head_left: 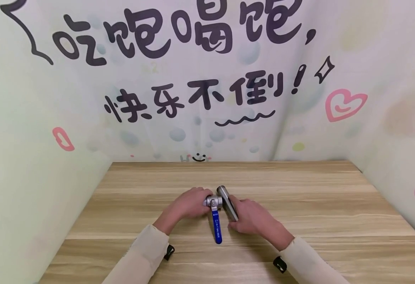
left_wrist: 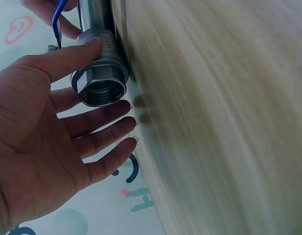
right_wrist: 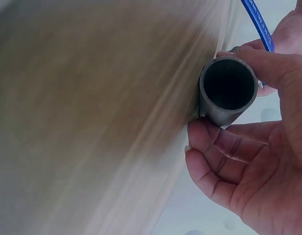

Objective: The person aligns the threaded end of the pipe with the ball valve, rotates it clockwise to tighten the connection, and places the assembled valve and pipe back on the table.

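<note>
My left hand (head_left: pixel 194 202) grips a silver metal ball valve (head_left: pixel 215 201) near the middle of the table. Its blue lever handle (head_left: pixel 216 228) points toward me. In the left wrist view, the thumb presses on the valve body (left_wrist: pixel 110 49), and the threaded open end faces the camera. My right hand (head_left: pixel 252 217) holds a short grey metal pipe (head_left: pixel 228 205) just right of the valve, lying slantwise. The right wrist view looks into the hollow end of the pipe (right_wrist: pixel 224 117), with thumb and fingers around it. Whether pipe and valve touch cannot be made out.
Both hands work low over a wood-grain table (head_left: pixel 139 177). Behind it hangs a pale printed cloth (head_left: pixel 193 138) with dark lettering, and similar cloth covers both sides. A black strap piece (head_left: pixel 280 264) shows at the right cuff, another black strap piece (head_left: pixel 169 252) at the left.
</note>
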`<action>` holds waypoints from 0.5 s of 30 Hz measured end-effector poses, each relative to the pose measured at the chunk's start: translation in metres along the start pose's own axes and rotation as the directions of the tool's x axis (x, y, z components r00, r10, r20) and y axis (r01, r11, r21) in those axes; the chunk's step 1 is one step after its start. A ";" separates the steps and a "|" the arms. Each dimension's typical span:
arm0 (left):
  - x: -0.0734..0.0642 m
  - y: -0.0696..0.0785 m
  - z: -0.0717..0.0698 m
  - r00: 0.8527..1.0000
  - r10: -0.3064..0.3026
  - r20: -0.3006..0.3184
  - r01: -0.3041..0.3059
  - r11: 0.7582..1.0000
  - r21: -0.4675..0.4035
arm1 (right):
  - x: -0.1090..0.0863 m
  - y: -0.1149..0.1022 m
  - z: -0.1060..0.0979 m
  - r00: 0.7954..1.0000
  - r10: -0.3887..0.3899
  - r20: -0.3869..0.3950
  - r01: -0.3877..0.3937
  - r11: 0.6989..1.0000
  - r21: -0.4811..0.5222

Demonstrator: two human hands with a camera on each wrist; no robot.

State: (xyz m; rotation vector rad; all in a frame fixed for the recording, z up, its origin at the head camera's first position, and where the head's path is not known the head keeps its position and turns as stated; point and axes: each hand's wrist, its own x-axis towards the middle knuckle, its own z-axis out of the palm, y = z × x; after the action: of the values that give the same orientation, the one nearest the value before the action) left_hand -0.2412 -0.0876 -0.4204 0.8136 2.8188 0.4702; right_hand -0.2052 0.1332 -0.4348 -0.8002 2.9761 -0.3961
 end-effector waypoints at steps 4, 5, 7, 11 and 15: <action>0.000 0.002 -0.001 1.000 -0.006 -0.004 0.006 1.000 0.019 | -0.001 0.000 0.001 1.000 -0.004 -0.017 0.004 1.000 0.002; 0.000 0.003 -0.002 1.000 -0.008 -0.004 0.008 1.000 0.022 | -0.001 0.000 0.001 1.000 0.000 -0.020 0.000 1.000 0.000; 0.001 0.003 -0.002 1.000 -0.010 -0.002 0.010 1.000 0.026 | -0.001 0.001 0.000 1.000 0.005 -0.025 -0.005 1.000 0.002; 0.003 0.004 -0.003 1.000 0.004 -0.008 -0.004 0.999 0.035 | -0.001 0.002 0.000 1.000 0.016 -0.027 -0.016 1.000 0.013; 0.004 0.004 -0.004 1.000 0.017 -0.011 -0.017 0.999 0.032 | -0.003 0.005 0.000 0.999 0.014 -0.043 -0.013 1.000 0.027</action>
State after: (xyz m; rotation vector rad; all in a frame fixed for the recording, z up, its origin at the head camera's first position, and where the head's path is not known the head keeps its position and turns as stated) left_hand -0.2439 -0.0836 -0.4155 0.8446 2.8388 0.4344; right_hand -0.2054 0.1387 -0.4366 -0.7790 3.0070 -0.4570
